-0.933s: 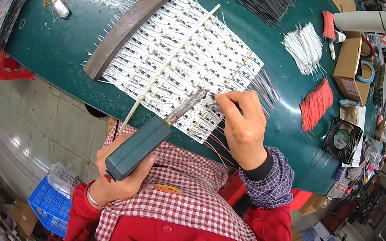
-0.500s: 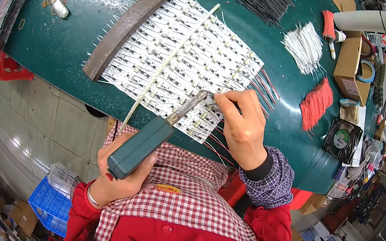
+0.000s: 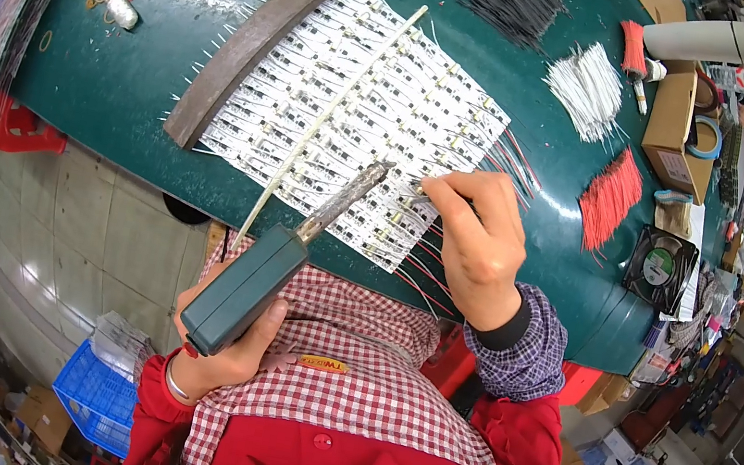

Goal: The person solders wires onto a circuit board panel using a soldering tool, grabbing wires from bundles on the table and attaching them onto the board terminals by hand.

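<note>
My left hand (image 3: 239,333) is closed round the dark green handle of a soldering iron (image 3: 249,286). Its long metal barrel points up and right over a sheet of small circuit boards (image 3: 363,105), the tip close to the sheet's right part. Just right of that tip is my right hand (image 3: 480,235), thumb and forefinger pinched low over the boards; what they pinch is too small to make out. Red and dark wires (image 3: 428,276) stick out of the sheet's right edge, partly under this hand. A pale thin strip (image 3: 320,127) lies across the boards.
A heavy brown curved bar (image 3: 249,57) rests on the sheet's left end. Bundles of black (image 3: 509,1), white (image 3: 584,91) and red wires (image 3: 611,200) lie on the green table. A cardboard box (image 3: 675,134) and a black fan (image 3: 658,268) stand at right.
The soldering iron has drawn back down and left, so its tip is apart from my right fingers. My right hand has shifted slightly right, still pinched.
</note>
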